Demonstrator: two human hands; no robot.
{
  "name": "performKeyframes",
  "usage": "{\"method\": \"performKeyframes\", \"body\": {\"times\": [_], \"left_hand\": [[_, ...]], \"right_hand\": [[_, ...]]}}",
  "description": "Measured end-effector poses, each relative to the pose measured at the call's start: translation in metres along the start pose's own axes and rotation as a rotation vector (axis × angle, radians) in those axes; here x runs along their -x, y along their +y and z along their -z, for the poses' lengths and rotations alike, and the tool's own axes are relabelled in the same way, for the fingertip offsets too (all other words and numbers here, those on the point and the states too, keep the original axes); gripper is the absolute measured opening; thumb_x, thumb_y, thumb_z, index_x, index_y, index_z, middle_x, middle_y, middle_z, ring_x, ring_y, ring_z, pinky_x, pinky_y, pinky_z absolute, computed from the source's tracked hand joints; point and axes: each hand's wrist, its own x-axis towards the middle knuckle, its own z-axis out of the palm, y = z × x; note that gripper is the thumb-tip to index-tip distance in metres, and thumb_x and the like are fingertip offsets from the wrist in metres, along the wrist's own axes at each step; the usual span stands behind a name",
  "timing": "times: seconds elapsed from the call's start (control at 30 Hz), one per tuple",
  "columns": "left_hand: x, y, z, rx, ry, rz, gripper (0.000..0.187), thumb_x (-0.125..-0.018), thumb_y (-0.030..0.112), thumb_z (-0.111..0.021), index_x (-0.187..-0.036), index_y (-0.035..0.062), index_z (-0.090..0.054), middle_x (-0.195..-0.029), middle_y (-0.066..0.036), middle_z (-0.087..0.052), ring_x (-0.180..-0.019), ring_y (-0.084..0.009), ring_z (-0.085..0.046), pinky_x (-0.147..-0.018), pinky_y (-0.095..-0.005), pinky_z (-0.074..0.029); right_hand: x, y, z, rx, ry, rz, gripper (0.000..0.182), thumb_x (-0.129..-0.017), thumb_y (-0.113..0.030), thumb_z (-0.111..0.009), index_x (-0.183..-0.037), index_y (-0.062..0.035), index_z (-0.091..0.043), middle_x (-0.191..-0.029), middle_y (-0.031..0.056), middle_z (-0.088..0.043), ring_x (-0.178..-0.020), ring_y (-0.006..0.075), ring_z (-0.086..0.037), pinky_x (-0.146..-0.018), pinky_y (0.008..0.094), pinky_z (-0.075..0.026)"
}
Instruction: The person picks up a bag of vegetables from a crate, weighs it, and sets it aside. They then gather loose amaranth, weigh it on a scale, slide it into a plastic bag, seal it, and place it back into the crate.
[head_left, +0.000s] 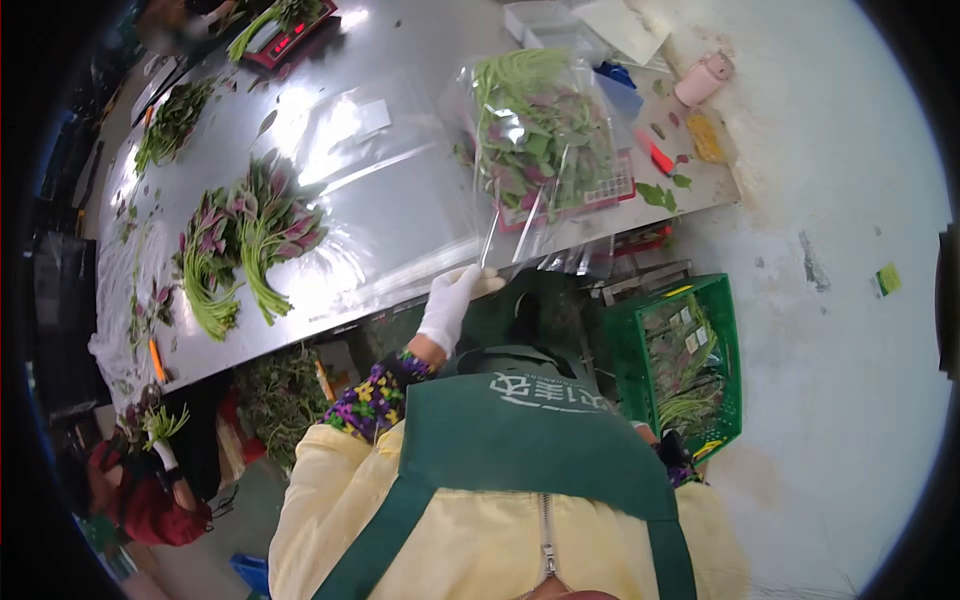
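From where I stand, the head view shows the person's white-gloved left hand (455, 302) at the middle of the frame, thumb and fingers closed on the loose lower edge of a clear plastic bag (545, 120). That bag lies above it, in the upper middle, filled with green-stemmed, purple-tinged leafy greens (540, 140), stems toward the top. It rests over a red device with pale keys (608, 188), near the metal table's (400, 225) edge. Only a sliver of the right hand (640, 427) shows beside the dark green apron (540, 430), lower right of centre; I cannot tell how its fingers stand.

Two loose leafy bunches (245, 245) lie left of centre on the table. At upper right stands a pink bottle (704, 78); below, at right, a green plastic crate (728, 370) holds more greens. In the lower left, a red-sleeved co-worker's gloved hand (163, 453) holds a small leafy bunch (165, 425).
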Motion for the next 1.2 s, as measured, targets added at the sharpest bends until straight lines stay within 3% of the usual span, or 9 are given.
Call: {"method": "performKeyframes", "body": {"times": [0.07, 0.17, 0.27, 0.47, 0.77, 0.83, 1.03, 1.1, 1.2], "left_hand": [[-0.022, -0.017, 0.025, -0.323, 0.068, -0.279, 0.032, -0.095, 0.022, -0.053, -0.116, -0.0006, -0.061, -0.109, -0.018, -0.067, -0.102, -0.0247, -0.064, -0.090, -0.0315, -0.048], [-0.034, 0.014, 0.026, -0.994, 0.320, -0.870, 0.060, -0.083, 0.016, -0.065, -0.139, 0.0113, -0.044, -0.137, -0.016, -0.050, -0.122, -0.0330, -0.050, -0.101, -0.0407, -0.040], [-0.057, 0.044, 0.024, -1.458, 0.319, -1.055, 0.081, -0.074, 0.015, -0.071, -0.145, 0.0126, -0.032, -0.146, -0.015, -0.039, -0.133, -0.0338, -0.038, -0.111, -0.0468, -0.027], [-0.085, 0.055, 0.013, -1.843, -0.066, -1.489, 0.063, -0.085, 0.020, -0.053, -0.145, 0.0199, -0.034, -0.149, -0.006, -0.037, -0.139, -0.0249, -0.033, -0.115, -0.0458, -0.022], [-0.082, 0.071, 0.021, -1.783, -0.388, -1.284, 0.055, -0.087, 0.020, -0.054, -0.140, 0.0149, -0.041, -0.141, -0.005, -0.047, -0.131, -0.0232, -0.045, -0.111, -0.0437, -0.030], [-0.084, 0.072, 0.024, -1.778, -0.408, -1.230, 0.049, -0.091, 0.021, -0.053, -0.138, 0.0139, -0.043, -0.138, -0.006, -0.050, -0.129, -0.0238, -0.046, -0.111, -0.0430, -0.030], [-0.107, 0.075, 0.022, -1.165, -0.336, -0.732, 0.030, -0.097, 0.021, -0.051, -0.122, 0.0058, -0.057, -0.122, -0.011, -0.061, -0.117, -0.0238, -0.056, -0.103, -0.0395, -0.039], [-0.109, 0.087, 0.010, -0.505, -0.301, -0.404, 0.032, -0.101, 0.026, -0.045, -0.106, 0.0004, -0.063, -0.100, -0.013, -0.068, -0.099, -0.0201, -0.064, -0.094, -0.0337, -0.046], [-0.124, 0.081, 0.003, -0.391, -0.141, -0.402, 0.035, -0.101, 0.029, -0.047, -0.098, -0.0023, -0.063, -0.082, -0.011, -0.068, -0.077, -0.0163, -0.067, -0.075, -0.0276, -0.052]], "right_hand": [[0.052, -0.056, 0.117, 0.037, -0.086, 0.171, 0.028, -0.083, -0.033, -0.056, -0.097, -0.0103, -0.065, -0.090, 0.0120, -0.067, -0.086, 0.0344, -0.064, -0.071, 0.0435, -0.052], [0.062, -0.068, 0.238, -0.206, 0.897, 0.163, 0.017, -0.081, -0.020, -0.059, -0.093, -0.0102, -0.066, -0.079, 0.0140, -0.063, -0.078, 0.0356, -0.061, -0.065, 0.0437, -0.051], [0.085, -0.088, 0.349, -0.069, 1.505, 0.099, 0.050, -0.081, -0.016, -0.064, -0.130, -0.0129, -0.053, -0.121, 0.0126, -0.058, -0.107, 0.0317, -0.057, -0.090, 0.0404, -0.046], [0.053, -0.098, 0.431, 0.714, 1.523, 0.162, 0.061, -0.083, -0.017, -0.057, -0.142, -0.0220, -0.040, -0.147, 0.0052, -0.034, -0.134, 0.0249, -0.034, -0.107, 0.0473, -0.032], [0.027, -0.078, 0.457, 0.517, 1.360, 0.821, 0.038, -0.082, -0.006, -0.053, -0.118, -0.0122, -0.063, -0.118, 0.0067, -0.063, -0.111, 0.0249, -0.059, -0.098, 0.0366, -0.045], [0.024, -0.071, 0.459, -0.180, 1.138, 0.880, 0.035, -0.080, 0.001, -0.052, -0.112, -0.0071, -0.066, -0.111, 0.0102, -0.066, -0.106, 0.0281, -0.062, -0.098, 0.0359, -0.046], [0.023, -0.073, 0.483, -0.635, 0.956, 0.769, 0.023, -0.095, -0.009, -0.048, -0.105, -0.0018, -0.067, -0.096, 0.0084, -0.070, -0.088, 0.0139, -0.062, -0.079, 0.0267, -0.047], [0.019, -0.080, 0.490, -0.945, 0.846, 0.614, 0.025, -0.098, -0.016, -0.049, -0.096, 0.0003, -0.067, -0.086, 0.0065, -0.069, -0.078, 0.0129, -0.063, -0.074, 0.0260, -0.047], [0.004, -0.085, 0.494, -1.148, 0.898, 0.583, 0.033, -0.098, -0.026, -0.051, -0.085, 0.0005, -0.066, -0.074, 0.0052, -0.067, -0.064, 0.0113, -0.060, -0.064, 0.0248, -0.048]]}}
